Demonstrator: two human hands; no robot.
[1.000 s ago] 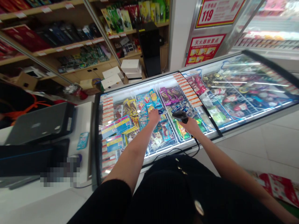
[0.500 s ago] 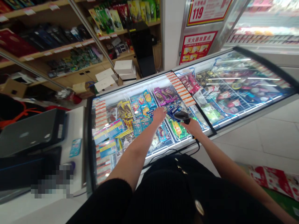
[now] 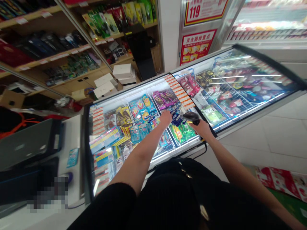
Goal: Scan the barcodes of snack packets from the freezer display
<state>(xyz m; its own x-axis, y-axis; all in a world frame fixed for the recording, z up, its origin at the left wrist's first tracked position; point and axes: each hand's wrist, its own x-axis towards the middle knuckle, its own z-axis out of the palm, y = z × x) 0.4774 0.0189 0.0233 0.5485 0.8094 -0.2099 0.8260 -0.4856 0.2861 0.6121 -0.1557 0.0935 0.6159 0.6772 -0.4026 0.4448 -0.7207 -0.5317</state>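
My right hand (image 3: 201,128) is wrapped round a black handheld barcode scanner (image 3: 191,117), its head pointing left over the freezer's glass top. A black cable (image 3: 204,147) hangs below that hand. My left hand (image 3: 166,118) is over the glass, its fingers curled at the edge of several dark blue packets (image 3: 177,117). What its fingertips hold, if anything, is too small to make out. Left of this hand lies a dark blue strip-like packet (image 3: 150,117). Under the scanner are green packets (image 3: 184,131); purple packets (image 3: 165,98) lie farther back.
The chest freezer (image 3: 153,157) holds baskets of wrapped goods. To the left, a laptop (image 3: 26,140) and a light blue packet (image 3: 72,157) are on a counter (image 3: 72,131). White boxes (image 3: 123,71) stand behind the freezer, before stocked shelves (image 3: 55,57).
The view has shifted slightly right. My left hand has moved a little right, closer to the blue packets. The scanner in my right hand has moved slightly right too.
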